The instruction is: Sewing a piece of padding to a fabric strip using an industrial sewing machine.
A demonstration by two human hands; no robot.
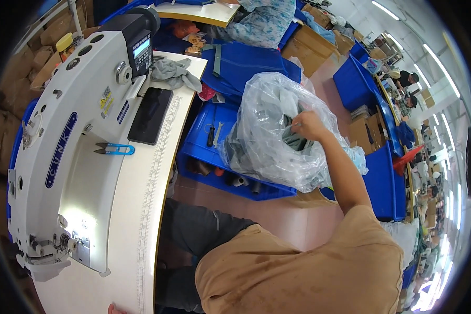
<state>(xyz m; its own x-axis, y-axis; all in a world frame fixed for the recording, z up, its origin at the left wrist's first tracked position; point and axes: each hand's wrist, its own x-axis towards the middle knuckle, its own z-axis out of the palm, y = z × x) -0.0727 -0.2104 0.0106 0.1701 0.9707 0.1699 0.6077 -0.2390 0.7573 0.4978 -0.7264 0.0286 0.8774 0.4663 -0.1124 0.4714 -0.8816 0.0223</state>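
Note:
My right hand (307,125) reaches into the mouth of a clear plastic bag (261,94) stuffed with grey-green cloth (293,142). Its fingers are bent and closed at the cloth, but what they pinch is too small to make out. Only the fingertips of my left hand (115,309) show, low on the white sewing table (128,225); the rest is cut off by the lower edge. A white sewing machine (42,136) with a lit needle area stands on this table.
Blue thread snips (115,149), a black phone (150,116) and a crumpled grey cloth (177,73) lie on the table. The bag rests on a blue bin (193,136) holding a screwdriver (211,135), a wrench (219,134) and spools. Another person (264,23) sits beyond.

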